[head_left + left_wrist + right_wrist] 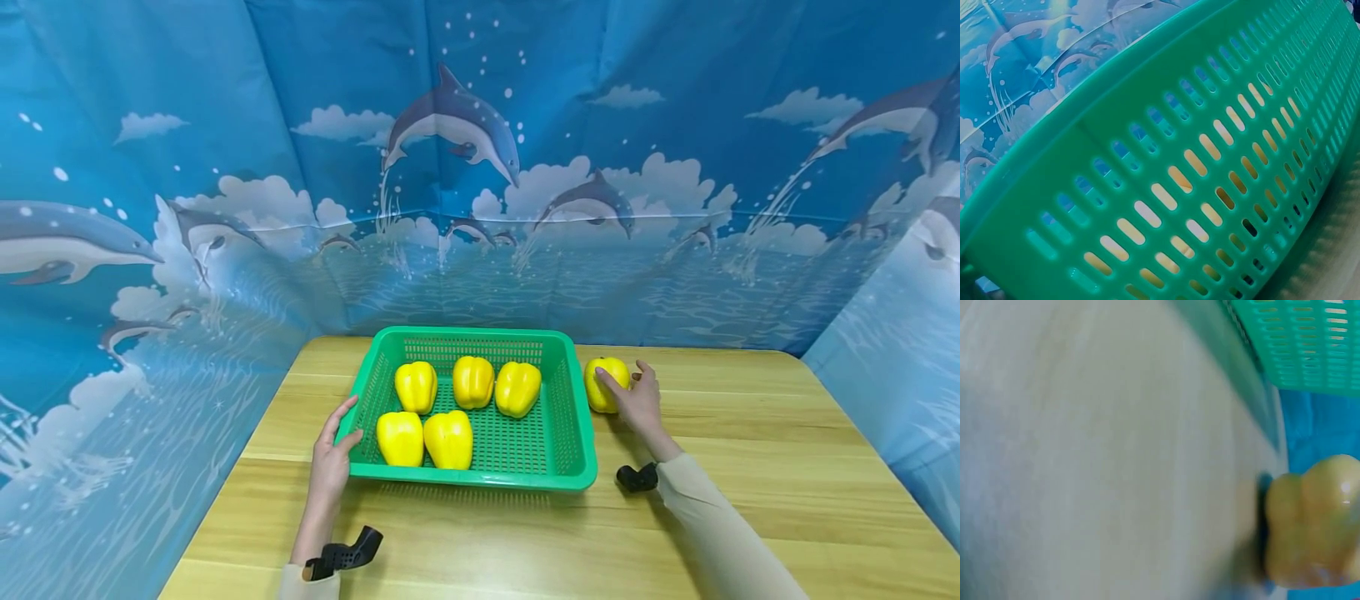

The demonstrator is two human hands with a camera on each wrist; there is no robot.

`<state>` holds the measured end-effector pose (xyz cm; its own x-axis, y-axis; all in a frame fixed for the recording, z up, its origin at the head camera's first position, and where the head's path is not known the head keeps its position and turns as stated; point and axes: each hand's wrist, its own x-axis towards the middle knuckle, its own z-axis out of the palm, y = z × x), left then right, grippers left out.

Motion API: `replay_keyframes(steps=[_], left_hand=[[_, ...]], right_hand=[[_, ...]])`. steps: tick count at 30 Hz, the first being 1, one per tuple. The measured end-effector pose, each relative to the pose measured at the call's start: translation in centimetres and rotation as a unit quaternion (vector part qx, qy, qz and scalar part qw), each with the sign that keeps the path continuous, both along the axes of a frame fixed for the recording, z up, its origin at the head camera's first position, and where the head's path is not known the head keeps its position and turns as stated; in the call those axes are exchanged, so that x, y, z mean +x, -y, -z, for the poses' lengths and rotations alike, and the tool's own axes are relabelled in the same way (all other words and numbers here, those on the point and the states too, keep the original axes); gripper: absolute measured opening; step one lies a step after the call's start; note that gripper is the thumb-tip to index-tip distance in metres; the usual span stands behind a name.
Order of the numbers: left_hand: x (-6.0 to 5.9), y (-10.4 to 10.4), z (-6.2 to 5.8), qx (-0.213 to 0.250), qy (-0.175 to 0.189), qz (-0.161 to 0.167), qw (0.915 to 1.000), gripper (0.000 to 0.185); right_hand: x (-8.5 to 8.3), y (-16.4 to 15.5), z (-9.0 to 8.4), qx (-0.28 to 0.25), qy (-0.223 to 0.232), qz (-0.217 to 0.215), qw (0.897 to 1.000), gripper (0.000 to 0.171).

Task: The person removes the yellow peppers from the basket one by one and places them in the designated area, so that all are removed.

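A: Wrist cameras sit nearest. Left hand?
B: Thumb and fingers grasp the green slotted plastic basket at its nine o'clock rim.
A: Right hand?
B: Fingers curl around the loose yellow bell pepper, upright on the wooden table, three o'clock of the basket.

The right wrist view is blurred: the pepper runs off the right edge, the desk is a pale smear. In the left wrist view the basket wall fills the frame, hiding its contents.
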<state>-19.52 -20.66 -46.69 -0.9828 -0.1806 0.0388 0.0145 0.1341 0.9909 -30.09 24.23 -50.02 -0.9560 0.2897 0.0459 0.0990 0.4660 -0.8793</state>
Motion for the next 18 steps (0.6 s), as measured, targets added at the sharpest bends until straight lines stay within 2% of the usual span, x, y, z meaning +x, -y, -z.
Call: replay_keyframes(steps=[5, 10, 14, 18], left_hand=[[0.0, 0.1, 0.0, -0.002, 0.001, -0.001, 1.0, 0.047], [0.1, 0.2, 0.0, -0.004, 0.004, 0.0, 1.0, 0.047], [0.1, 0.2, -0.1, -0.003, 0.013, 0.003, 0.9999, 0.047], [0.0, 0.1, -0.2, -0.004, 0.017, 0.002, 0.9998, 0.047]], right_hand=[[0.7, 0.0, -1.2, -0.021, -0.069, 0.034, 0.997, 0.087], [1.2, 0.6, -3.0, -0.028, -0.163, 0.047, 0.985, 0.07], [1.7, 1.5, -4.8, -0.027, -0.215, 0.039, 0.976, 0.058], [2.1, 2.6, -6.5, -0.038, -0.249, 0.005, 0.968, 0.051]])
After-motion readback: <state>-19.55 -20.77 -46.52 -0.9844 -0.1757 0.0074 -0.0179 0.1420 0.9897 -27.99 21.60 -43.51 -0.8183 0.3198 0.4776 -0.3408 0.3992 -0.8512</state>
